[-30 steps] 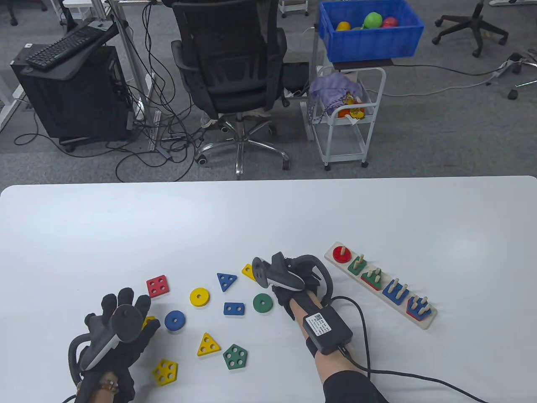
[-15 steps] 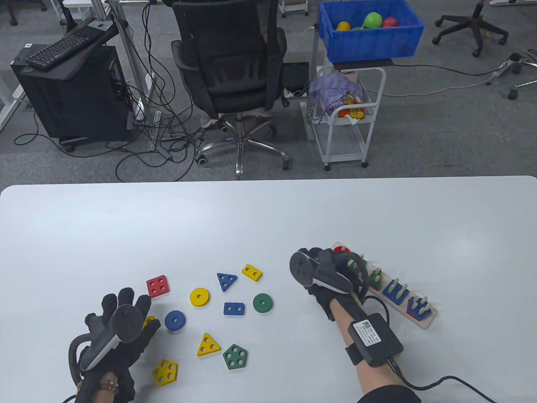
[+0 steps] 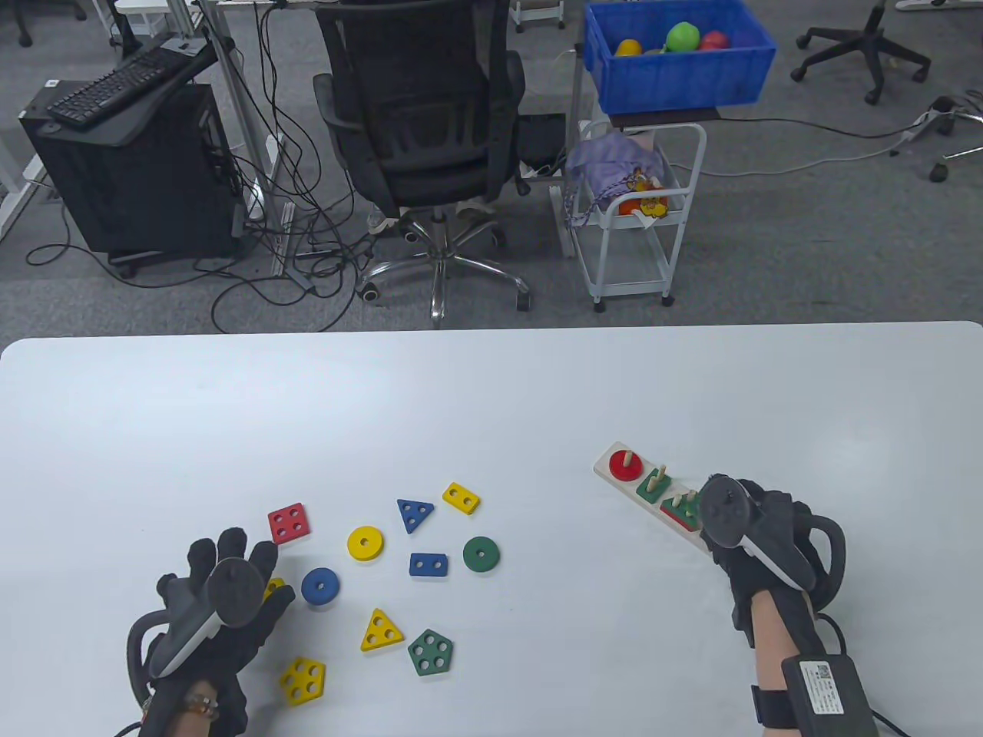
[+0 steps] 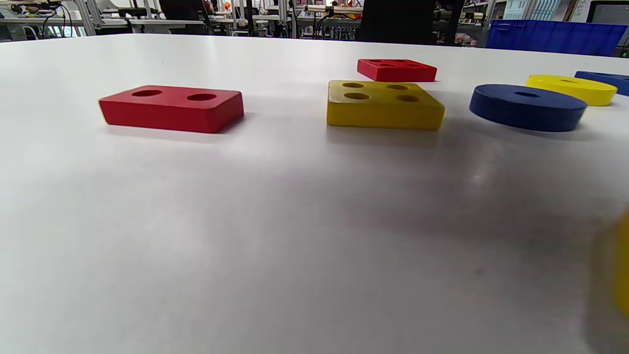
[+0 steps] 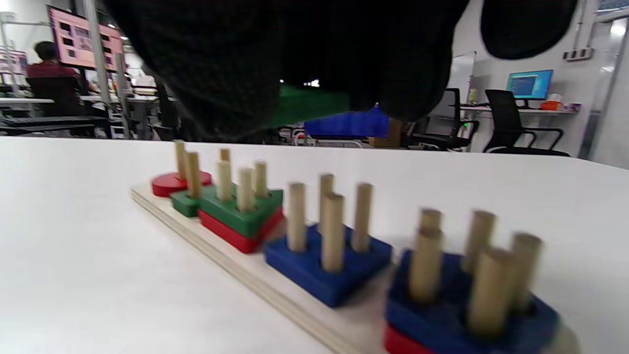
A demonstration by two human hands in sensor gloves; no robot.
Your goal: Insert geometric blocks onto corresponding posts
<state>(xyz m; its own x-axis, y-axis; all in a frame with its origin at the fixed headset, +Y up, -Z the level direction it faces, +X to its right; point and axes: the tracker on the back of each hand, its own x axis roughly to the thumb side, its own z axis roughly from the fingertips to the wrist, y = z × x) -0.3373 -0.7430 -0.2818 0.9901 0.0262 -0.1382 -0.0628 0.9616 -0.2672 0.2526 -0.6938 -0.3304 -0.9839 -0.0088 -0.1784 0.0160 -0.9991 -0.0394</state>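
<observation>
Right hand (image 3: pixel 756 537): hovering over the peg board (image 3: pixel 614 477); grip hidden, cannot tell.
Left hand (image 3: pixel 223 606): resting spread, empty.
Advice: line holes squarely over pegs.

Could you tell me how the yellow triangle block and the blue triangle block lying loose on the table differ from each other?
The yellow triangle block is yellow; the blue triangle block is blue. In the table view the yellow one points away from the person, while the blue one points toward them. The yellow one lies nearer the person, beside the green pentagon block; the blue one lies farther back, near the yellow ring. Both lie flat, untouched, with three holes each.
</observation>
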